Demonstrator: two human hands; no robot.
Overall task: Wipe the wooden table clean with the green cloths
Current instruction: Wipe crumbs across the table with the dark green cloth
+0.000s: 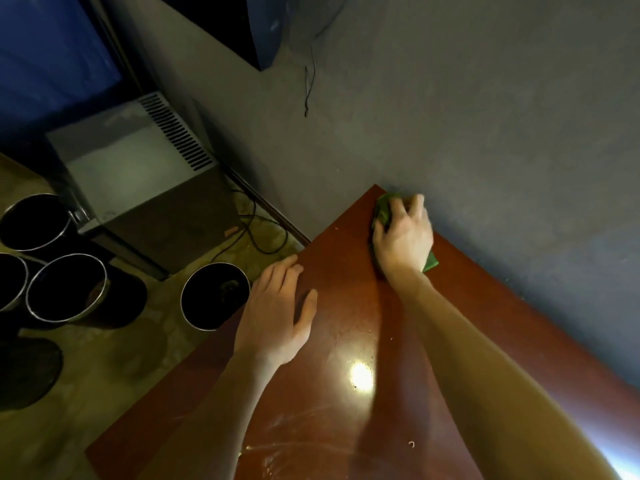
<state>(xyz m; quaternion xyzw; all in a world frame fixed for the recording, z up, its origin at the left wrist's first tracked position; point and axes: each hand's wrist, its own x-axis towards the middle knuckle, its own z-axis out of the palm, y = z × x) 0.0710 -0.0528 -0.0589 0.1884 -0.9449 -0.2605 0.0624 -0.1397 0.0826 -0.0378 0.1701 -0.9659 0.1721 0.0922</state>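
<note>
Our right grip point(403, 233) grasps the green cloth point(382, 210) with bent fingers and presses it on the far corner of the desk point(341, 261), at 1 o'clock, just beside the wall point(485, 133). Our left grip point(277, 313) is released and lies flat on the desk edge, at 8 o'clock from the cloth. White smears point(287, 429) and a crumb point(411, 444) lie near us at 6 o'clock, so we judge that most wiping is left. We see only one cloth.

Dim, glare spot on table point(349, 271), soft focus, warped edges
</note>
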